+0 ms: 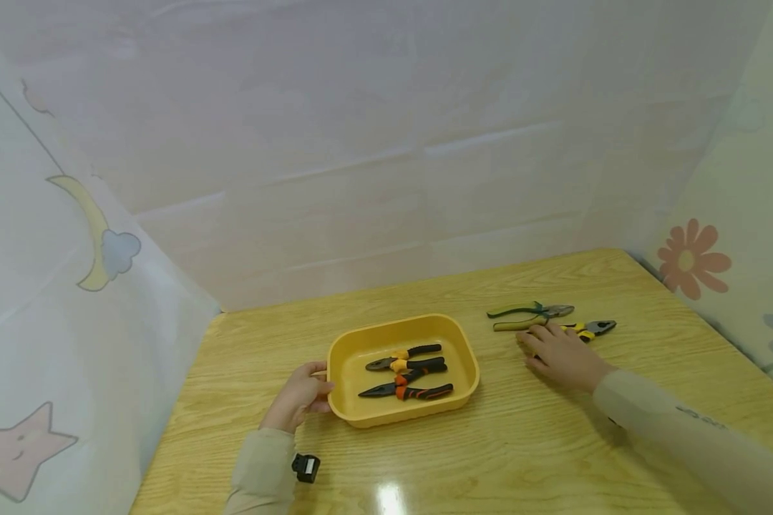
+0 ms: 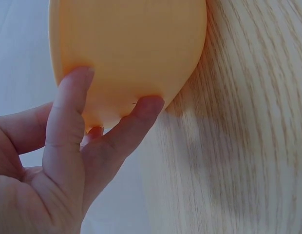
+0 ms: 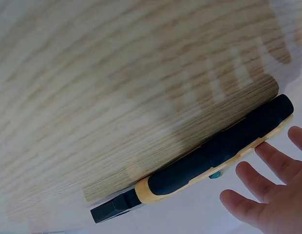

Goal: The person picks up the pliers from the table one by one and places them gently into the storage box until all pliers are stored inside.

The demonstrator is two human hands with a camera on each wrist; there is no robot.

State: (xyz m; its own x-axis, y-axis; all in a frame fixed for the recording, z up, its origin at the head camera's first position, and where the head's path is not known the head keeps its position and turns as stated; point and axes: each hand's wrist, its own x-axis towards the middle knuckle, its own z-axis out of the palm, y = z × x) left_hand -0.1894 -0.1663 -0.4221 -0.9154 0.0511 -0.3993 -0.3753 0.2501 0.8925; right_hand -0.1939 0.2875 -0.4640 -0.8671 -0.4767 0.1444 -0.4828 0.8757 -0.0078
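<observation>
My left hand (image 1: 298, 395) grips the left end of a yellow tray (image 1: 402, 418), fingertips against its wall in the left wrist view. Inside the tray lie black-and-yellow pliers (image 1: 419, 365) and, nearer me, long-nose pliers (image 1: 402, 390) with black-and-red handles. To the right, my right hand (image 1: 563, 356) reaches over yellow-and-black combination pliers (image 1: 598, 327), hiding most of their handles. In the right wrist view, its fingers spread beside the black-and-yellow handle (image 3: 204, 163); whether they touch it I cannot tell. Just behind lie green-handled pliers (image 1: 541, 310), their handles spread apart.
Everything lies on a wood-grain table (image 1: 489, 450). Pale cloth walls (image 1: 386, 172) stand along its back and sides, printed with a moon, a star and flowers. A small black device (image 1: 305, 467) sits at my left wrist.
</observation>
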